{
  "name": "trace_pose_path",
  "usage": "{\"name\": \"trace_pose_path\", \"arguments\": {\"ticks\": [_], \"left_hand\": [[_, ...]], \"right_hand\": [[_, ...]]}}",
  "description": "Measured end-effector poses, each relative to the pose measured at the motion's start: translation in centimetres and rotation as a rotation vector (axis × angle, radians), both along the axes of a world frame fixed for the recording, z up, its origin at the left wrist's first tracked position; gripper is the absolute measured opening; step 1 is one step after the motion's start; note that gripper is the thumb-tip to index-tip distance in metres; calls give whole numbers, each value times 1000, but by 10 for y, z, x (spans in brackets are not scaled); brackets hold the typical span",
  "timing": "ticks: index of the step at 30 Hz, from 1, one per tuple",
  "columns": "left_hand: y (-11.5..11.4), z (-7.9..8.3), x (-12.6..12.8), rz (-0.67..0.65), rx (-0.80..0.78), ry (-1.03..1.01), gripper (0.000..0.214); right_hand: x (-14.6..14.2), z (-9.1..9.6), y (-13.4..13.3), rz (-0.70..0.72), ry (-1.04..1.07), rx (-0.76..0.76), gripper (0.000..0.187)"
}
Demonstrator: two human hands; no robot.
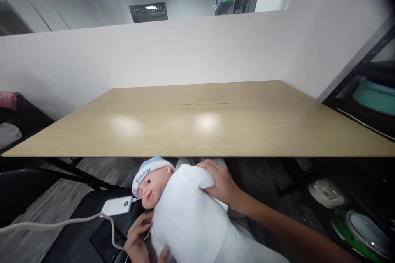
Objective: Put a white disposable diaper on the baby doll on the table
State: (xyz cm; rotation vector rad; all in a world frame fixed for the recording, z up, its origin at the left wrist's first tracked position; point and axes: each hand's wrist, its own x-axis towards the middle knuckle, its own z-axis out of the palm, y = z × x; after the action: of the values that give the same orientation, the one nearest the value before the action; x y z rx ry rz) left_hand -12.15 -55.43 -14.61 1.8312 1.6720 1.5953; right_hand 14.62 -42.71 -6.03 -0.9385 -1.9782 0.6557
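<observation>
**White-clad baby doll (182,205): soft to squeeze, best held by the trunk**

Below the table's (197,123) near edge, seemingly across the lap, we see it lying tilted. We judge it fairly light, the white cloth (194,222) yielding and unlikely to slip, the head (156,189) firmer and smoother; we'd support trunk and neck together. Our right hand (222,185) is closed around a sleeve-like bulge of cloth; our left (138,236) lies half-curled by the neck, and we cannot tell whether it grips. The body looks plump and plain, the face turned sideways, the pale-blue-and-white cap (148,174) lettered "Baby".
</observation>
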Motion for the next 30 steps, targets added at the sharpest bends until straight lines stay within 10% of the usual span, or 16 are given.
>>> {"name": "trace_pose_path", "arguments": {"ticks": [5,16,22,30], "left_hand": [[37,8,12,-112,-200,-79,72],[195,134,38,-563,-397,388,72],[239,135,46,-643,-435,401,96],[255,107,15,-400,-219,632,51]], "right_hand": [[22,5,-5,-260,187,-17,33],[117,41,48,-641,-402,-7,14],[147,12,64,-603,-503,72,22],[176,-20,58,-562,-404,20,37]]}}
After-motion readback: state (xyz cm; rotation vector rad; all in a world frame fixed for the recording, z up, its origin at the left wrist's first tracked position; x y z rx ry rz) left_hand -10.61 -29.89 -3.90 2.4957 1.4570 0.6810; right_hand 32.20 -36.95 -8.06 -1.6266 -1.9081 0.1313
